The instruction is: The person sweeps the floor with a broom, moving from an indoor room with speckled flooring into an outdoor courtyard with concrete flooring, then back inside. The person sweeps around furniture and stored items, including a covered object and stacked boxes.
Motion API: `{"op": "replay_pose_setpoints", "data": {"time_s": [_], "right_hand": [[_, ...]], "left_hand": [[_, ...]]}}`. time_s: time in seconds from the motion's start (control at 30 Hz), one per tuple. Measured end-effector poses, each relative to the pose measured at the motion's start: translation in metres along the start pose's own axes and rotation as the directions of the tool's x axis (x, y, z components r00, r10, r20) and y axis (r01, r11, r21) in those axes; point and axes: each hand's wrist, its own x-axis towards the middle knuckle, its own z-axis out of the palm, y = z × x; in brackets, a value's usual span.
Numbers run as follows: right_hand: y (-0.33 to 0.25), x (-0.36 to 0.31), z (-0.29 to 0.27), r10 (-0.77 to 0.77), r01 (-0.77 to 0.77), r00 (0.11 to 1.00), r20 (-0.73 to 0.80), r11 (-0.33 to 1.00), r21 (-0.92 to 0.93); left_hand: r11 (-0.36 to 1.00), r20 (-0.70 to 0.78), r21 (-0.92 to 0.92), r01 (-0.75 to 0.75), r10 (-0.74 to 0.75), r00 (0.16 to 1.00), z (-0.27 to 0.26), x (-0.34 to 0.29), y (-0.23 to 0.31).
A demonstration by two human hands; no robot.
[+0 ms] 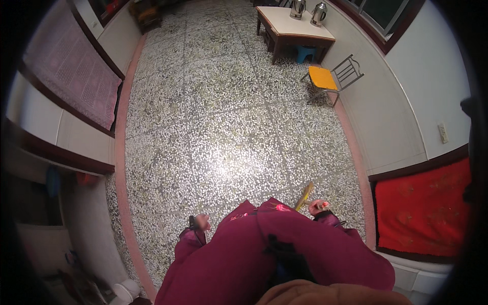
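My right hand (318, 206) is closed at the lower right, in front of my maroon padded clothing (229, 264). A long, narrow yellow-brown object (305, 195) slants up and away beside its fingers and seems held by it; its kind is too small to make out. My left hand (203, 222) hangs at the lower middle left, small and blurred, with a dark piece (192, 222) beside its wrist. I cannot make out its fingers. Dark bands show at the right wrist.
A speckled terrazzo floor (218, 122) stretches ahead. A yellow-seated metal chair (323, 78) stands by the right wall, beyond it a table (295, 23) with two metal kettles (318, 14) and a blue stool (305, 53) beneath. A red curtain (424, 208) covers the right doorway; a pink curtain (76, 66) hangs left.
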Motion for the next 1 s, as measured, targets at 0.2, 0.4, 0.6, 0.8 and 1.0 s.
{"op": "replay_pose_setpoints", "data": {"time_s": [0.2,0.4,0.6,0.8,1.0], "right_hand": [[0.002,0.093,0.02,0.112,-0.092,0.992,-0.06,0.959,0.269],[-0.005,0.237,0.047,0.115,-0.102,0.992,-0.054,0.973,0.209],[-0.036,0.393,0.121,-0.057,0.16,0.981,0.186,0.781,-0.604],[-0.053,0.498,0.163,-0.025,0.207,0.97,0.243,0.613,-0.763],[-0.07,0.573,0.218,0.442,-0.387,0.897,-0.018,0.803,0.453]], "left_hand": [[0.996,-0.026,-0.084,0.011,-0.013,1.0,-0.051,0.089,0.039],[0.924,-0.041,0.326,-0.203,0.228,0.973,-0.102,0.178,0.075],[0.973,-0.314,0.229,-0.022,0.096,0.944,-0.16,0.201,0.173],[0.995,-0.405,-0.049,-0.09,0.063,0.912,-0.183,0.245,0.224],[0.97,-0.575,0.026,-0.24,0.211,0.791,-0.21,0.344,0.213]]}}
